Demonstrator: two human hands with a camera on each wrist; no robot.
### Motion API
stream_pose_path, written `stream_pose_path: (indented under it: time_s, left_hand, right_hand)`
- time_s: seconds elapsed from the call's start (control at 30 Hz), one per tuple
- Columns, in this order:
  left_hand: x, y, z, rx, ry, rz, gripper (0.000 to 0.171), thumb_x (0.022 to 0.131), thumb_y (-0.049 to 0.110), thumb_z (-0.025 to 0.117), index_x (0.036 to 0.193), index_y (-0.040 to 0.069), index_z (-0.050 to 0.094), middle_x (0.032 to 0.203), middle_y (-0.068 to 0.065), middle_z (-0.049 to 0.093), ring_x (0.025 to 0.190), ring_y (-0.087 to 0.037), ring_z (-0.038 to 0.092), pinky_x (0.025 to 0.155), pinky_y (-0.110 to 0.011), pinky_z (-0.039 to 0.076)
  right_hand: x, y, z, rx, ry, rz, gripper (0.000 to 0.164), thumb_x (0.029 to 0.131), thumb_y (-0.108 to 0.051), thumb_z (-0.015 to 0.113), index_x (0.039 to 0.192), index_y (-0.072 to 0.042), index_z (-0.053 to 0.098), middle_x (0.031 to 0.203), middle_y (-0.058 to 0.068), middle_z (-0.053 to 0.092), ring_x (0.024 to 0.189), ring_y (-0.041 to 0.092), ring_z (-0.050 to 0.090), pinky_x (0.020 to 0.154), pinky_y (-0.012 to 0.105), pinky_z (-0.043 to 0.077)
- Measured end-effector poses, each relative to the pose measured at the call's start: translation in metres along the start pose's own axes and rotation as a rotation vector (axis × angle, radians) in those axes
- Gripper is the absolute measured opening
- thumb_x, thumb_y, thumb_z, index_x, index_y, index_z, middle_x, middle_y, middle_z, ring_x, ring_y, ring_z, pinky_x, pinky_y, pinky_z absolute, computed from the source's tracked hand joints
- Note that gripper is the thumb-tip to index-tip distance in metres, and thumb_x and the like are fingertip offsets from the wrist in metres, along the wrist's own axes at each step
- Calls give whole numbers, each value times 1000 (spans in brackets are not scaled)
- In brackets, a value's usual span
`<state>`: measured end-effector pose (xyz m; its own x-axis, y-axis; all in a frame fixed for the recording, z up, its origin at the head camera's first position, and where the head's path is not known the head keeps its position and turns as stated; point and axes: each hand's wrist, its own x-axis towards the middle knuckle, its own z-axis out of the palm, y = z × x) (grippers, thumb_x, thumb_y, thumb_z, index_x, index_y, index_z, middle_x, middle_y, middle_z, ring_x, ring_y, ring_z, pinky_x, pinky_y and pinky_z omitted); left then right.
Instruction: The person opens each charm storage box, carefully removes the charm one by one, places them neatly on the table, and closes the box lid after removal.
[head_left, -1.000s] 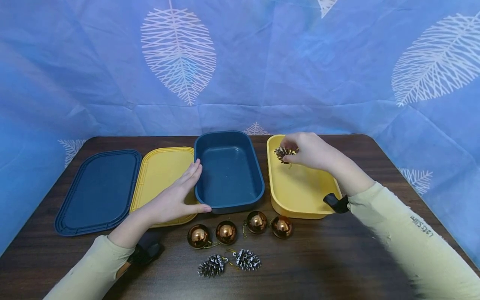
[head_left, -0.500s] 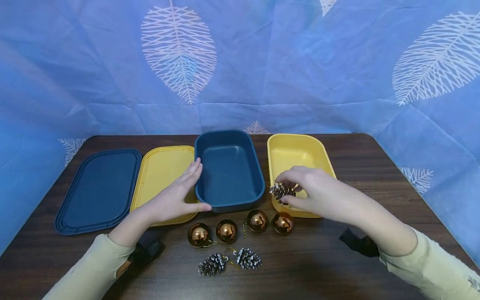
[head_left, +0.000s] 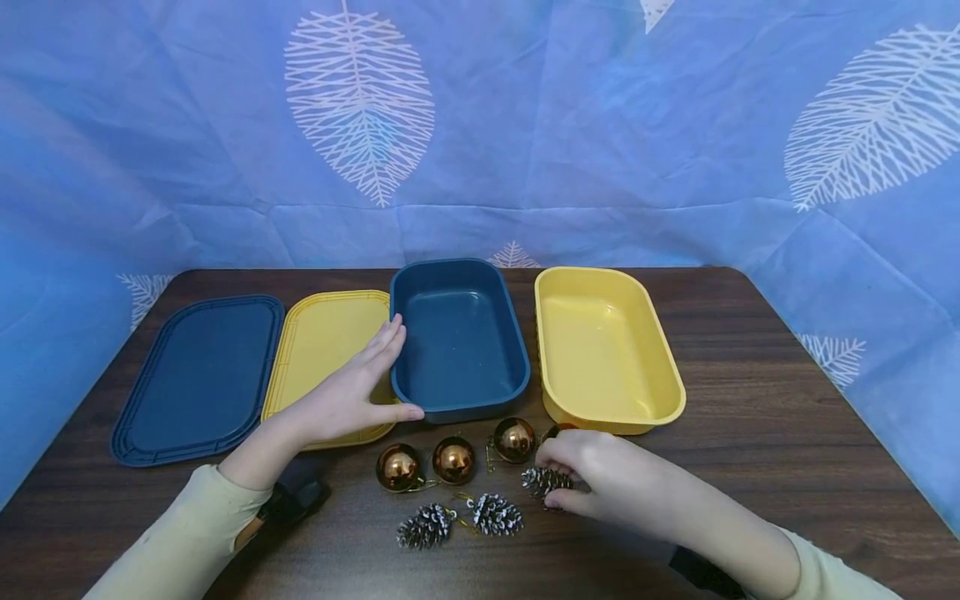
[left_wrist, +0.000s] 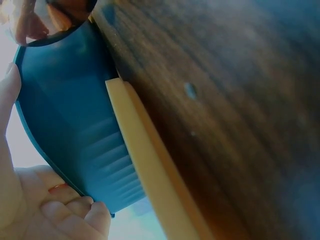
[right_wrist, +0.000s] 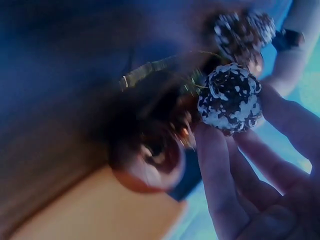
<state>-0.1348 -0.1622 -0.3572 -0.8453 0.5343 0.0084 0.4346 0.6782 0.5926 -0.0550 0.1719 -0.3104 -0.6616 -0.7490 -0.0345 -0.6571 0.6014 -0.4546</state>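
My right hand (head_left: 618,479) pinches a frosted pine cone (head_left: 544,481) between thumb and fingertips, low over the table in front of the yellow box (head_left: 600,422). In the right wrist view the held pine cone (right_wrist: 231,100) shows white-tipped scales and a gold loop. Two more pine cones, a left one (head_left: 424,527) and a right one (head_left: 497,515), lie just to its left. My left hand (head_left: 341,404) rests against the left side of the dark blue box (head_left: 480,408), thumb and fingers spread along its rim (left_wrist: 37,145).
Several shiny copper baubles (head_left: 453,461) lie in front of the boxes; the rightmost is partly hidden by my right hand. At the left lie a yellow lid (head_left: 322,337) and a dark blue lid (head_left: 202,375). A blue leaf-patterned cloth (head_left: 480,125) hangs behind the table.
My right hand has come out of the yellow box toward me, bringing the pine cone down to the table in front. The left hand has stayed against the blue box.
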Motion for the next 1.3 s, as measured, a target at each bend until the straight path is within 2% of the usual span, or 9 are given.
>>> stream_pose_path:
  time_s: [0.1,0.37,0.73,0.93,1.1,1.3]
  left_hand:
    - [0,0,0,-2,2,1,109,79,66,63,154,17,0,157,8,-14,144,-15,-9,113,-50,14]
    - [0,0,1,-2,2,3,109,79,64,64,154,17,0,157,8,-14,144,-20,-8,112,-52,15]
    - [0,-1,2,-9,2,9,110,79,66,63,154,16,0,157,7,-14,145,-23,-7,111,-53,16]
    - [-2,1,1,-6,0,1,109,79,67,62,153,18,-2,158,4,-15,144,-18,-9,111,-52,17]
    - [-4,2,-1,-16,5,-8,108,81,64,62,153,19,-3,158,6,-14,144,-14,-9,112,-49,15]
    - [-11,3,-8,-31,32,-12,103,83,61,63,154,24,-2,158,7,-11,144,-16,-5,111,-54,17]
  right_hand:
    - [0,2,7,-18,-17,-15,20,86,-22,73,102,-14,64,92,-9,58,77,-1,50,65,19,47]
    - [0,3,17,13,-80,35,20,87,-25,71,104,-16,65,97,-10,60,84,-1,51,70,23,48]
    - [-1,4,23,-9,-83,55,25,89,-26,69,110,-13,66,102,-8,62,91,1,54,75,24,50]
    - [-1,4,24,-22,-61,28,25,89,-26,69,110,-13,67,102,-8,62,92,2,55,76,24,50]
    - [0,3,24,-48,-39,9,24,89,-24,70,109,-11,66,101,-7,62,91,2,55,76,24,50]
    - [0,-4,17,-101,27,-11,27,88,-23,70,109,-8,66,102,-4,61,91,4,54,76,23,50]
